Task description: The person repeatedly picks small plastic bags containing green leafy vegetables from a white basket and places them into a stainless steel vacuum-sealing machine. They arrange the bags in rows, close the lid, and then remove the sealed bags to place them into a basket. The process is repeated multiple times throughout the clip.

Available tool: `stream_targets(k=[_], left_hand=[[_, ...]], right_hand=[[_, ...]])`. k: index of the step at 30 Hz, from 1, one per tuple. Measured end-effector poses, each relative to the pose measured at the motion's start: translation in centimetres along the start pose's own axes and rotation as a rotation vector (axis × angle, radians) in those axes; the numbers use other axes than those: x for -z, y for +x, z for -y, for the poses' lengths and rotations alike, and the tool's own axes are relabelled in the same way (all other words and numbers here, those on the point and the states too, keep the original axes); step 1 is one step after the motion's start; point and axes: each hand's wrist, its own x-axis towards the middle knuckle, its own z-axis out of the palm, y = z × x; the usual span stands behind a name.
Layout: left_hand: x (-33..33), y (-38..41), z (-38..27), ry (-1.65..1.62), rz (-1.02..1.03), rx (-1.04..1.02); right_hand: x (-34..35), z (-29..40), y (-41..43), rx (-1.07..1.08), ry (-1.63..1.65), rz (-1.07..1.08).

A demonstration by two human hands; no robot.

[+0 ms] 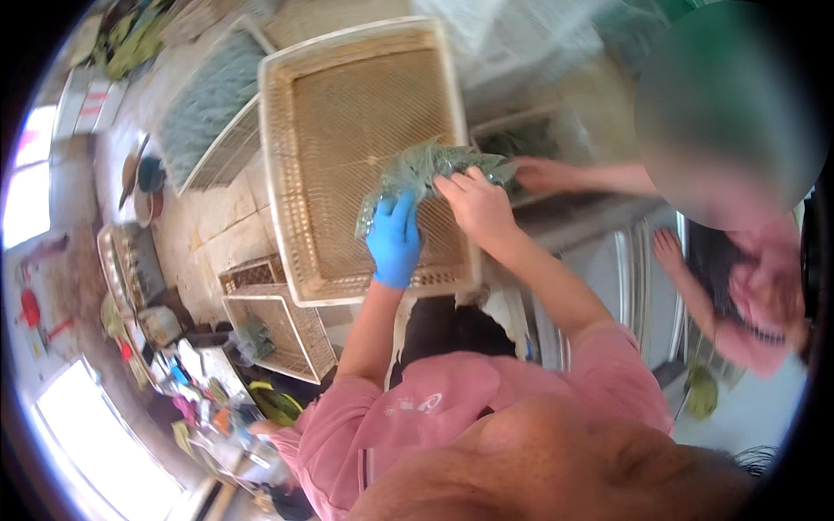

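A large, shallow plastic crate (pixel 280 163) with a lattice bottom lies in front of me. Across its right half, clear plastic bags with green contents (pixel 417 166) form a bunched row. My left hand (pixel 394 241), in a blue glove, grips the lower left end of the row. My bare right hand (pixel 479 205) has its fingers on the upper right part of the bags, near the crate's right rim. What fills the bags is too blurred to name. A co-worker's hand (pixel 541 174) is close to the right end of the bags.
Left of the crate stands another crate heaped with filled bags (pixel 212 98). A smaller crate (pixel 287 325) with a few green bags is at the lower left. Another person in pink (pixel 749 312) is at the right. A cluttered table (pixel 208 384) stands at the lower left.
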Motion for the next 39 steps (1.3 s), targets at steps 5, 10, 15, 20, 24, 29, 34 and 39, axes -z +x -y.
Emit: stream_targets(k=[5,10,15,20,24,29,34,39], left_hand=[[-1.7,-7.1,-14.0,-0.1,0.266,-0.313],[-11.2,-14.0,-26.8,-0.25,0.764,-0.597],[-21.0,-18.4,-38.4,-0.222,1.017,-0.989],[-25.2,-22.6,-43.4,-0.111,0.994,-0.912],[-23.7,-23.3,-36.6,-0.177,0.483,-0.885],[-12.3,-27.2,-28.7,-0.272,0.589,-0.711],[-4.4,-33.3,-15.7,-0.191,0.764,-0.17],[0.8,-33.1,-5.5,0.173,0.818,0.142]], right_hand=[[11.7,-0.5,-17.1,-0.331,-0.109,-0.108],[18.7,-3.4,-36.1,-0.735,-0.177,-0.342],[23.1,-8.4,-49.6,-1.351,0.076,-0.322],[20.4,-13.0,-60.6,-1.351,-0.321,-0.502],[20.3,-7.9,-56.3,-1.271,-0.354,-0.602],[16.2,-5.6,-55.5,-0.896,-0.318,-0.393],[12.9,1.7,-46.5,-0.583,-0.103,-0.023],[9.1,3.4,-40.4,-0.435,0.092,0.016]])
